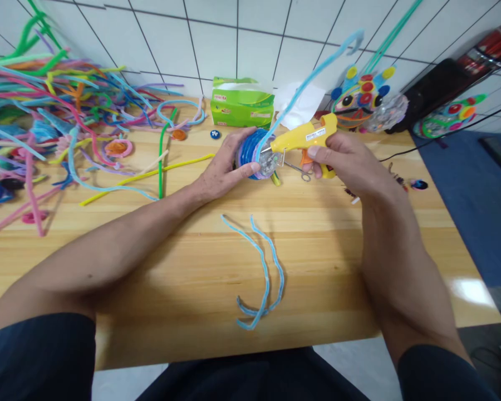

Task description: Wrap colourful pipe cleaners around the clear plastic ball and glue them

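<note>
My left hand point(227, 164) is wrapped round a clear plastic bottle piece point(269, 161) wound with dark blue pipe cleaner point(249, 156). From it a long light blue pipe cleaner point(304, 83) rises up and to the right, its tip hooked. My right hand point(344, 159) grips a yellow glue gun point(303, 139), fingers at the orange trigger. The gun's nozzle is at the wound piece, close to the base of the light blue stem; whether it touches, I cannot tell. Scissors point(304, 174) lie partly hidden behind. Two bent light blue pipe cleaners point(267, 273) rest nearer me.
A pile of coloured pipe cleaners point(67, 111) covers the left side. At the back stand a green tissue pack point(242, 106) and decorated face crafts point(361, 100). A black cord point(442, 136) runs right, past a dark blue mat point(480, 211) beyond the table edge.
</note>
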Action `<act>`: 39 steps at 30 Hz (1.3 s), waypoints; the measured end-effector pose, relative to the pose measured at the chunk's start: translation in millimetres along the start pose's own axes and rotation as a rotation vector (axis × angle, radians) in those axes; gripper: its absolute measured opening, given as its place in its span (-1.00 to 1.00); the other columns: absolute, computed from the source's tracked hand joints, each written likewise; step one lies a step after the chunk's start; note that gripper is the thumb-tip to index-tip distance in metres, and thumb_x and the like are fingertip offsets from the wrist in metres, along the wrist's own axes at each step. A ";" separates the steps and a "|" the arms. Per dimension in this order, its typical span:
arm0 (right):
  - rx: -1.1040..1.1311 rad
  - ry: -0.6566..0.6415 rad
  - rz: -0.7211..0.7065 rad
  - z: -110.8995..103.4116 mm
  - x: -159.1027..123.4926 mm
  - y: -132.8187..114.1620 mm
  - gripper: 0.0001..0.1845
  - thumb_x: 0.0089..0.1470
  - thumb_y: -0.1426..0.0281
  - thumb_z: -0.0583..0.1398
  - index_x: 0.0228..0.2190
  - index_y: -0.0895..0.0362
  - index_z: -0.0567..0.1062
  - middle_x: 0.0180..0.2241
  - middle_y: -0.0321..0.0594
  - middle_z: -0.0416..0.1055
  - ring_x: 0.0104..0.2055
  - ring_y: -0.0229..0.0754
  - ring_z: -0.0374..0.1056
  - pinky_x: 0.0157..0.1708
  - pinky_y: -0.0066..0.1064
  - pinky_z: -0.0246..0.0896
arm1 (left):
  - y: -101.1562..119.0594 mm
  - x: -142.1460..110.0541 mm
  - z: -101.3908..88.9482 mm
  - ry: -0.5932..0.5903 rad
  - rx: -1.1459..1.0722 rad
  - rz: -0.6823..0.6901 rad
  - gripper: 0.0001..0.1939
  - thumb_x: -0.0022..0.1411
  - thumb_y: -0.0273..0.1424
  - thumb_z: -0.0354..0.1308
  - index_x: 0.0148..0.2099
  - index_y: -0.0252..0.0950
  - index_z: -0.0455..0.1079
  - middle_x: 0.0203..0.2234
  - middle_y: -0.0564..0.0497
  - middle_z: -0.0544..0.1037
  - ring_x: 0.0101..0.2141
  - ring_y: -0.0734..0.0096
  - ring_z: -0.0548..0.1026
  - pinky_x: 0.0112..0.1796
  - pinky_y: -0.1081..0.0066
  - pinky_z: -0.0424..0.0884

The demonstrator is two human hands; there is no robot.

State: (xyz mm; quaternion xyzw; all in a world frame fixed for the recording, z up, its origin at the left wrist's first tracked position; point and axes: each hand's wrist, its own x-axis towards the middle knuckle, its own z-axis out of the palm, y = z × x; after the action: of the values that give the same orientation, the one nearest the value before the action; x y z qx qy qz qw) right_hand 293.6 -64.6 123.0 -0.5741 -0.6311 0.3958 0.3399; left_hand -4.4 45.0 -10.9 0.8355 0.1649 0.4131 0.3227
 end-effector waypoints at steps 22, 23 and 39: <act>0.024 0.017 -0.007 2.9 0.9 0.4 -0.45 0.20 -0.22 0.45 -0.40 -0.03 0.57 -0.42 -0.20 0.54 -0.41 -0.08 0.38 -0.29 -0.10 0.45 | -2.6 0.4 -0.2 0.015 0.010 0.003 -0.11 0.47 0.26 0.28 0.66 0.22 0.09 0.56 -0.08 0.35 0.54 -0.25 0.35 0.55 -0.36 0.30; 0.023 0.021 -0.003 3.3 1.0 0.5 -0.46 0.20 -0.22 0.46 -0.39 -0.04 0.57 -0.43 -0.20 0.53 -0.40 -0.05 0.39 -0.28 -0.09 0.47 | -2.1 0.5 -0.3 0.015 0.011 0.002 -0.11 0.47 0.26 0.28 0.65 0.22 0.10 0.56 -0.08 0.35 0.54 -0.25 0.35 0.55 -0.37 0.30; 0.029 0.006 0.006 2.9 1.0 1.5 -0.46 0.23 -0.21 0.44 -0.38 -0.03 0.56 -0.43 -0.20 0.53 -0.40 -0.08 0.38 -0.24 -0.09 0.48 | -3.5 -0.2 0.8 0.015 -0.001 0.003 -0.06 0.45 0.33 0.23 0.68 0.23 0.06 0.59 -0.08 0.32 0.57 -0.28 0.32 0.58 -0.36 0.26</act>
State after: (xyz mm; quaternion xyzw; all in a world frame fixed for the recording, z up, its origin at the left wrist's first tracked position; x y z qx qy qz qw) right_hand 291.7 -63.9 120.3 -0.5721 -0.6227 0.4041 0.3487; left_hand -4.0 47.2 -13.7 0.8325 0.1659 0.4199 0.3210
